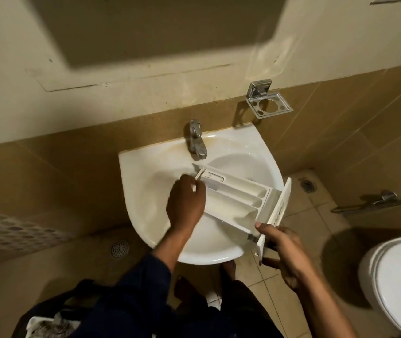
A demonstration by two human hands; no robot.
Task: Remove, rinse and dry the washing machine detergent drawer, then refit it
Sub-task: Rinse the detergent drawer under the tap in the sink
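drawer [238,198] over sink [145,167], tap [195,140] behind

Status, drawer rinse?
Hands: left hand pinches thin white piece at rear of white plastic detergent drawer; right hand grips its front panel. Drawer over white ceramic sink. No flow from chrome tap.

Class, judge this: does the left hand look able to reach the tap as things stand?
Probably yes: the tap stands just beyond the left hand with nothing between, though that hand grips the drawer at its back end.

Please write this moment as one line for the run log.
stage: detergent drawer held over sink | left hand: grips rear end | right hand: holds front panel | tap: no water visible
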